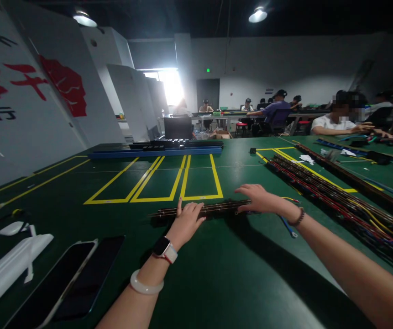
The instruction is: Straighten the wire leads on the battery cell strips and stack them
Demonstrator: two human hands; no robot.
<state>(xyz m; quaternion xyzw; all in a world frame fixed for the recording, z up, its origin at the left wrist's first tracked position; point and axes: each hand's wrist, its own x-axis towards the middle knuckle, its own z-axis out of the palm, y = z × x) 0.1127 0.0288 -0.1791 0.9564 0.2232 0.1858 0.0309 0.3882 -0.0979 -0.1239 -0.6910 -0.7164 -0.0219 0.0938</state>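
Observation:
A slim dark bar (217, 209) with copper-coloured strips lies crosswise on the green table, its left end blurred. My left hand (186, 219) rests over the bar left of its middle, thumb raised at one side and fingers bent across it. A watch and a pale bangle are on that arm. At the bar's right end, my right hand (259, 199) arches over it with thumb and fingers spread; the thumb is by the near side. Part of the right end is hidden under this hand. A blue cable with a ring lug (292, 234) sticks out beyond it.
Several wired bars (333, 192) lie at right. Yellow tape outlines (155, 199) mark the green table (196, 283) ahead, with blue rails (155, 152) behind. Phones (91, 278) and a white plastic object (7, 269) lie front left. A co-worker (336, 121) sits far right.

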